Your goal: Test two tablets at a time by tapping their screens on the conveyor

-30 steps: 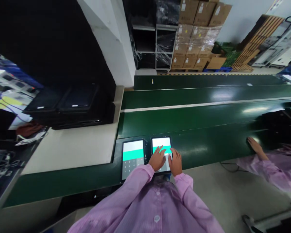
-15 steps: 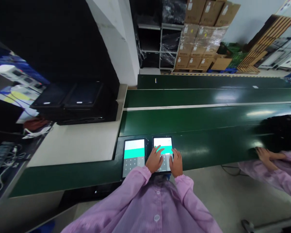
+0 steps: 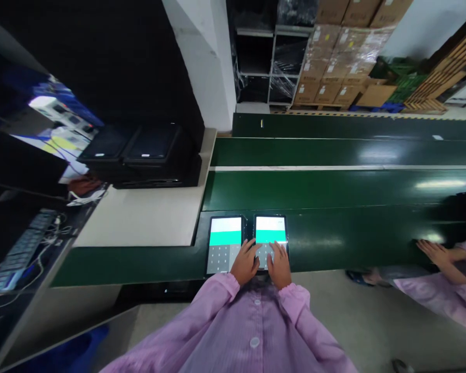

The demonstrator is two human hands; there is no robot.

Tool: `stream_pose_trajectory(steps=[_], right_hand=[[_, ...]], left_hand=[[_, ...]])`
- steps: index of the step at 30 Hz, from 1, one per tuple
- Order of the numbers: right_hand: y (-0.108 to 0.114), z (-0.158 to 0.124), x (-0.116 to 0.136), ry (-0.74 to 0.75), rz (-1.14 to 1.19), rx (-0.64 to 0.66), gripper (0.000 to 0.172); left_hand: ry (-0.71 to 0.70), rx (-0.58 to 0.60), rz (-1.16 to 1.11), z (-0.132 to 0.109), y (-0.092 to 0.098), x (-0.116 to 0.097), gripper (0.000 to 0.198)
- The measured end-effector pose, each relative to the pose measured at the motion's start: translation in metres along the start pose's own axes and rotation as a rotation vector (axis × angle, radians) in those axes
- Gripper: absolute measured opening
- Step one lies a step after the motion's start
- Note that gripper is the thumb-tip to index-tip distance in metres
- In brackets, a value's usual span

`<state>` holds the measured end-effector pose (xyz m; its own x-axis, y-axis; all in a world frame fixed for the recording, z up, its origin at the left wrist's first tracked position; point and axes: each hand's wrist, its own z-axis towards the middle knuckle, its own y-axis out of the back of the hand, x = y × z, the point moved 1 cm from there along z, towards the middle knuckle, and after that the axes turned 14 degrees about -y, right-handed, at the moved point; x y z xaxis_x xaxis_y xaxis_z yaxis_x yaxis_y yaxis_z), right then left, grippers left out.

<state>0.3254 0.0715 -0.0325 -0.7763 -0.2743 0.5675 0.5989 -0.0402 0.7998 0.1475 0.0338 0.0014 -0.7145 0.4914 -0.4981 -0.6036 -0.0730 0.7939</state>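
Left hand (image 3: 246,263), right hand (image 3: 279,266), both loosely spread, over 1 lit tablet (image 3: 271,234), neighbouring tablet (image 3: 224,243) just beside.

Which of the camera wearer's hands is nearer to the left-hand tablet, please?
Left. The left hand is at the lower right corner of the left-hand tablet; the right hand is farther right, at the lower right of the other tablet.

Right tablet (image 3: 270,223), keypad (image 3: 264,252) partly hidden by left hand (image 3: 246,262) and right hand (image 3: 279,266), text (image 3: 280,222) unreadable (tiny); upper boxes (image 3: 360,12) cropped
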Motion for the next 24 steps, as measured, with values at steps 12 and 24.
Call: stream_pose_trajectory(steps=[12, 24], right_hand=[[0.007, 0.021, -0.023, -0.093, -0.089, -0.072, 0.042], [0.010, 0.017, 0.003, -0.104, -0.002, -0.091, 0.040]], left_hand=[[0.131, -0.071, 0.027, -0.027, 0.025, 0.013, 0.051], [0.331, -0.224, 0.097, -0.077, 0.051, 0.051, 0.047]])
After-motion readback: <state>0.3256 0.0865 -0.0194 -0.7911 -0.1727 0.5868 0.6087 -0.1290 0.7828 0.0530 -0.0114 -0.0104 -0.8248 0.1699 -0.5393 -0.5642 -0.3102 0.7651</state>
